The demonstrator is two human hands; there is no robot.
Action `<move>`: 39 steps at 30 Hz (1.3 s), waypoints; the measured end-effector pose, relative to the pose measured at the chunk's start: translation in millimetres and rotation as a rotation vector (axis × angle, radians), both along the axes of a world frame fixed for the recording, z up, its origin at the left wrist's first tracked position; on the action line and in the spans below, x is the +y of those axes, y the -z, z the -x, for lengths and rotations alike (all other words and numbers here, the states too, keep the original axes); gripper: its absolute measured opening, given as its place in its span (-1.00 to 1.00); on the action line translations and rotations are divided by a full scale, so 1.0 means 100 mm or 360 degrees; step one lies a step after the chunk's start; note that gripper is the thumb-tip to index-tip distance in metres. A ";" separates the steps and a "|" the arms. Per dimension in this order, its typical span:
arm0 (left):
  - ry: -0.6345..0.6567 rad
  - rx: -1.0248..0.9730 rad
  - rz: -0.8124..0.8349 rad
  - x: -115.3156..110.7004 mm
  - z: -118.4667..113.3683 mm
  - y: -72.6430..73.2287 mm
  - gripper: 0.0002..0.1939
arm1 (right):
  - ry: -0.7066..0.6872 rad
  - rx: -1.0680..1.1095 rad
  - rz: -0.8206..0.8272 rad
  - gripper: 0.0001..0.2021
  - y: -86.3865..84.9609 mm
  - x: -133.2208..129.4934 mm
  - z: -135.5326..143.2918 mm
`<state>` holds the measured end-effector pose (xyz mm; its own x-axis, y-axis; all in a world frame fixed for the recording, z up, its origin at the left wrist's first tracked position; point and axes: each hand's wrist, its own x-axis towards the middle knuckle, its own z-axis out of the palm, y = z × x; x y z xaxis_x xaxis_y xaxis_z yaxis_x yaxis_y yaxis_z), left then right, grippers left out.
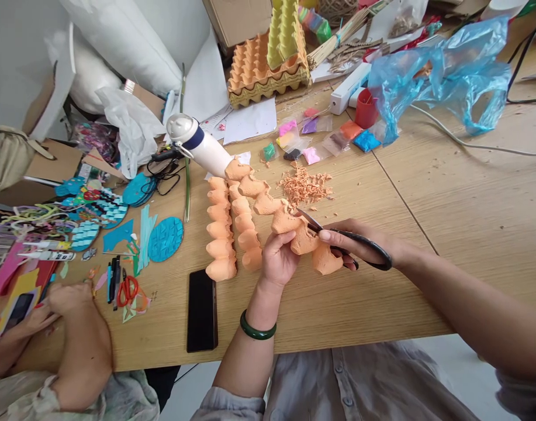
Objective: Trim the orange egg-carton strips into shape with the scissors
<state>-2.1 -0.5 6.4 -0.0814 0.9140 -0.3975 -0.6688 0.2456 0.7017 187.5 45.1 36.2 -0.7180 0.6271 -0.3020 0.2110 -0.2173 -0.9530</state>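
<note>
My left hand (280,257) is closed on an orange egg-carton strip (284,220), a row of joined cups running diagonally over the table. In my right hand (355,237) is a pair of black-handled scissors (375,251), its blades at the edge of a cup near the strip's lower end. Part of the right fingers is hidden behind the handles. Just beyond the blades lies a heap of small orange scraps (306,186). Two more orange cup strips, one (219,228) farther left and another (246,234) nearer, rest left of my left hand.
A black phone (201,311) lies near the front edge. A white bottle (201,146) leans by the strips' far ends. Egg trays (250,64), colored clay packets (311,126) and a blue plastic bag (452,70) occupy the back. At left are a co-worker's hands (70,298) and red scissors (127,289).
</note>
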 end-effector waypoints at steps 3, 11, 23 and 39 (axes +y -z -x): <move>-0.0007 0.0055 0.0003 0.00 -0.02 0.02 -0.70 | 0.0037 -0.0026 -0.0035 -0.35 0.01 -0.01 0.00; -0.0083 0.0097 -0.0058 0.00 -0.01 0.06 -0.71 | -0.0045 -0.0020 -0.0129 -0.38 -0.02 0.02 -0.06; -0.0182 -0.0030 0.0007 -0.04 -0.08 0.04 -0.68 | 0.0091 -0.0176 -0.0073 -0.40 0.04 -0.04 -0.02; -0.0163 -0.0097 0.0006 0.00 -0.03 0.03 -0.73 | 0.0339 -0.0120 -0.0042 -0.37 0.06 0.00 0.03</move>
